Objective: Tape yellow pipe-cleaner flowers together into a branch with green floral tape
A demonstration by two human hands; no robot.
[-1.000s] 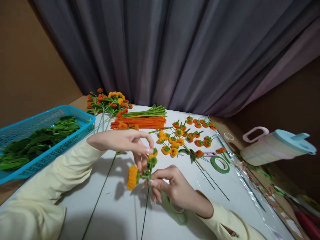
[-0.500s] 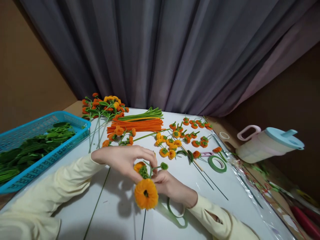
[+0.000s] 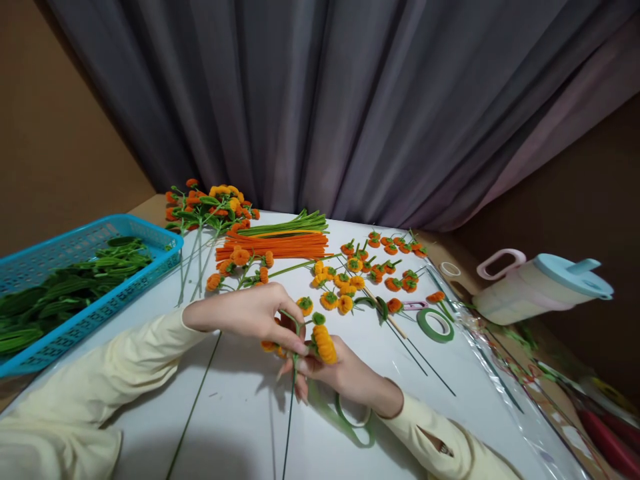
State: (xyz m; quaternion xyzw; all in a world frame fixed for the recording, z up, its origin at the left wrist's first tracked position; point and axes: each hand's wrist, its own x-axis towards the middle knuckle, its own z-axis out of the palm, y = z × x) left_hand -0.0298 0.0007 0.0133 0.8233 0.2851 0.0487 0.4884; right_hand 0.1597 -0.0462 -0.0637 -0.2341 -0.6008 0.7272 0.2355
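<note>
Over the white table my left hand (image 3: 255, 320) pinches a green flower stem (image 3: 289, 420) from the left, near its top. My right hand (image 3: 347, 373) closes on the same stem just below, its fingers partly hidden. A fuzzy yellow-orange flower (image 3: 325, 345) sits sideways against my right hand, with a small green bud (image 3: 319, 319) above it. Another yellow-orange bloom (image 3: 269, 347) shows partly beneath my left hand. A translucent green strip runs from near my right fingers toward a tape roll (image 3: 354, 420) on the table by my right wrist.
A blue basket (image 3: 165, 253) of green leaves stands at left. Orange pipe cleaners (image 3: 275, 247), finished stems (image 3: 200, 207) and several loose flower heads (image 3: 345, 287) lie farther back. Another green tape roll (image 3: 434, 325) and a pale lidded cup (image 3: 530, 293) are at right.
The yellow-orange flower has swung from facing me below the hands to sideways against my right hand. My left fingers have shifted onto the stem, and the second bloom sits lower.
</note>
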